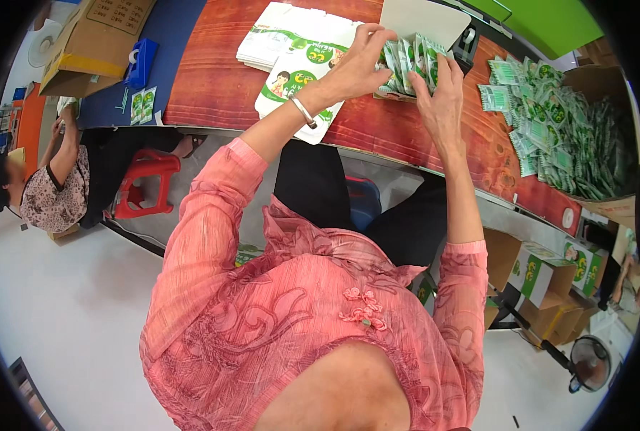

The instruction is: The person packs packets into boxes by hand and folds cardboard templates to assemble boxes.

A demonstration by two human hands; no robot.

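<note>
An open white carton [395,94] stands on the table in front of me, its lid [422,20] raised at the back. Green-and-white sachets [408,57] stand upright in a row inside it. My left hand [366,63] holds the carton's left side, fingers bent and thumb towards the near corner. At the other end, my right hand [440,95] has its thumb and fingers around the right part of the row; its fingertips are partly hidden. Under my left wrist lies a flat printed carton [280,92], beside a stack of flat white cartons [266,37].
Loose sachets [542,118] spill from a large cardboard box [607,82] at the right. A black tape dispenser [467,44] stands behind my right hand. Further left are a blue tape dispenser [141,63], a cardboard box [94,43] and a seated person [54,187] near a red stool [147,183].
</note>
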